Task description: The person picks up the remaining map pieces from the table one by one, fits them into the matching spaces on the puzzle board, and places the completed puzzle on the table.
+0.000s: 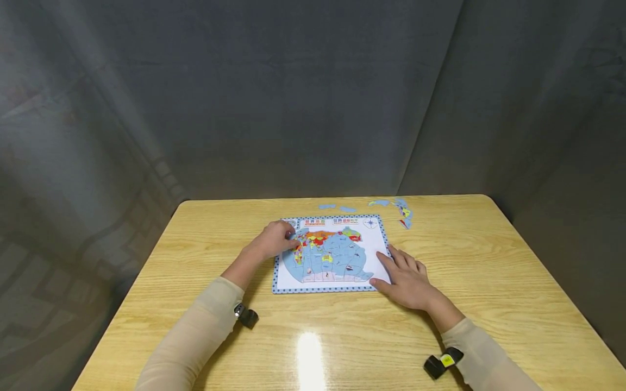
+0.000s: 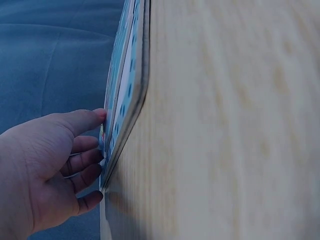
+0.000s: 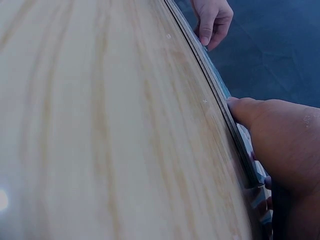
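Observation:
A flat world map puzzle board (image 1: 293,289) with a blue dotted border lies on the table. Joined map pieces (image 1: 337,255) fill much of its middle, with white backing bare on the right side. My left hand (image 1: 276,239) is over the board's upper left, its thumb and fingertips touching the map there. In the left wrist view the thumb (image 2: 85,120) stands apart from the bent fingers; I make out no piece between them. My right hand (image 1: 408,279) rests spread over the board's lower right edge, its thumb (image 3: 245,109) on the border.
Beyond the board lie loose blue pieces (image 1: 348,209), and a cluster of several coloured pieces (image 1: 405,212) sits past its upper right corner. The wooden table (image 1: 205,233) ends at a grey curtain (image 1: 293,108) behind and at the sides.

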Tool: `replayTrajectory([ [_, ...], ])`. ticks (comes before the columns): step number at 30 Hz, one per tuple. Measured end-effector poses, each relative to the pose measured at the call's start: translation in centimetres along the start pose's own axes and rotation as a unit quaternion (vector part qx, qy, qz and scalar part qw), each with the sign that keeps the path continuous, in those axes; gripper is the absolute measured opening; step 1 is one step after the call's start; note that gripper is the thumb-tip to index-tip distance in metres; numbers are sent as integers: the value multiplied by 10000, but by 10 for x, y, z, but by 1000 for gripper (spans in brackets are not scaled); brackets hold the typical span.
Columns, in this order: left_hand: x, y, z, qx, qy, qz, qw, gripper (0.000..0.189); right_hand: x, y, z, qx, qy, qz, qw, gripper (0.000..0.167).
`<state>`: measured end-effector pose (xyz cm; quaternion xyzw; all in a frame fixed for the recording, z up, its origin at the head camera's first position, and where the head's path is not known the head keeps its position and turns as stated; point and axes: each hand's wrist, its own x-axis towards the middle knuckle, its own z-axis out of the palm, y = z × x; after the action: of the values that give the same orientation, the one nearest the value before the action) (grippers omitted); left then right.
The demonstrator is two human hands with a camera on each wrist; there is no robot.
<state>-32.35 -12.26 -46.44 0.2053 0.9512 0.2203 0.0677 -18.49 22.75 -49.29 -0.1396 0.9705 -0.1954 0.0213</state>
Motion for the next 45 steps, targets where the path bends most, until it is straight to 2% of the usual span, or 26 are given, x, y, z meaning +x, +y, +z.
replayTrajectory([
  [13,0,1,-1,191,33,164,9997,31,0,0,-1,9,-24,20,10000,78],
  [21,0,0,1,278,-1,96,9996,27,0,0,0,17,-28,15,10000,78],
  [27,2,-3,3,307,84,180,9993,27,1,0,0,18,7,-20,10000,77],
  [45,3,-3,5,-38,-2,152,9999,25,1,1,1,49,-6,3,10000,78],
])
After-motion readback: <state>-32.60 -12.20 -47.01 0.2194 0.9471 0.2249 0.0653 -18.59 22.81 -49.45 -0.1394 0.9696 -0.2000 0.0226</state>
